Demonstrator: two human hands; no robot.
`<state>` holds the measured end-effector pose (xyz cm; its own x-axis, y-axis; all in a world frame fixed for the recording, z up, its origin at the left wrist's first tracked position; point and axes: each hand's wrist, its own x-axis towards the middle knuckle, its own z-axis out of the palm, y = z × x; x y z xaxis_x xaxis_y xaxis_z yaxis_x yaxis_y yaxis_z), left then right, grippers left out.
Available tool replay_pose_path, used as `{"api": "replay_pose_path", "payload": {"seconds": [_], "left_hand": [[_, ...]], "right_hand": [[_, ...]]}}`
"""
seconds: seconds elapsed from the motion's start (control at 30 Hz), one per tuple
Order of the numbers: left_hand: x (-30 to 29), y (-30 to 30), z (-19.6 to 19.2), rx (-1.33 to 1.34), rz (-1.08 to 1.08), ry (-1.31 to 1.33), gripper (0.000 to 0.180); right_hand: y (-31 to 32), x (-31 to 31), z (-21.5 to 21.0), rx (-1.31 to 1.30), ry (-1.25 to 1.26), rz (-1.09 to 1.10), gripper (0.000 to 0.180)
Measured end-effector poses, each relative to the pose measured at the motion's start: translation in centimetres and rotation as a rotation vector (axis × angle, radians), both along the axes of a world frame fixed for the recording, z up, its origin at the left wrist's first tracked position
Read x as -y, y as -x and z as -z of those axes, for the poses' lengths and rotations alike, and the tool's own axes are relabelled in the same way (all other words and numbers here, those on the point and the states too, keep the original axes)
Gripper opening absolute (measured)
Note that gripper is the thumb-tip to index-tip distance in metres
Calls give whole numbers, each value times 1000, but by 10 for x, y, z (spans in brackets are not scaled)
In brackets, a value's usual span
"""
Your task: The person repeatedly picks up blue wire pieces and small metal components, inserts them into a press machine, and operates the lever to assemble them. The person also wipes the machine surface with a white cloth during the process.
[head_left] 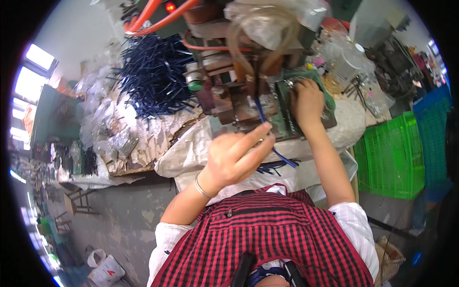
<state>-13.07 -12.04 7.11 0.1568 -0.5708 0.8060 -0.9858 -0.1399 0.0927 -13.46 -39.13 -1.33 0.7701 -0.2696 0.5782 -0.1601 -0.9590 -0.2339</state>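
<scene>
My left hand (236, 155) pinches a thin dark blue tube (267, 129) between thumb and fingers; the tube's far end points into the jaws of a rusty bench machine (229, 98). My right hand (306, 100) rests closed on the green metal part (287, 107) of that machine, gripping something small I cannot make out. More blue tubes (270, 167) lie on the white sack in front of me. A silver bangle sits on my left wrist.
A large heap of dark blue tubes (153, 76) lies on the bench at the left. Orange hoses (158, 14) and clear hoses run over the machine. Clear plastic bags (110, 124) cover the bench's left. Green (392, 158) and blue (432, 129) crates stand at the right.
</scene>
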Motion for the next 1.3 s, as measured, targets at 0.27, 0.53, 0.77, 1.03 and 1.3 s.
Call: {"api": "replay_pose_path", "payload": {"seconds": [0.27,0.53,0.77,1.03,1.3], "left_hand": [[-89,-62,-8,-3,-567,34,16],[-112,-165,117,90,-761,-649,8],[-97,-130,76,-305,-647,-7,13],[-85,-115,87,-735,-538,153,17],[-45,-42,-8,-370,-246,439,17]], "right_hand": [[41,9,-5,219,-360,104,13],[51,0,-8,245,-533,142,13],[97,-10,-22,243,-722,23,15],[13,-86,-71,293,-1166,-431,38],[12,-100,-69,381,-1466,-455,49]]}}
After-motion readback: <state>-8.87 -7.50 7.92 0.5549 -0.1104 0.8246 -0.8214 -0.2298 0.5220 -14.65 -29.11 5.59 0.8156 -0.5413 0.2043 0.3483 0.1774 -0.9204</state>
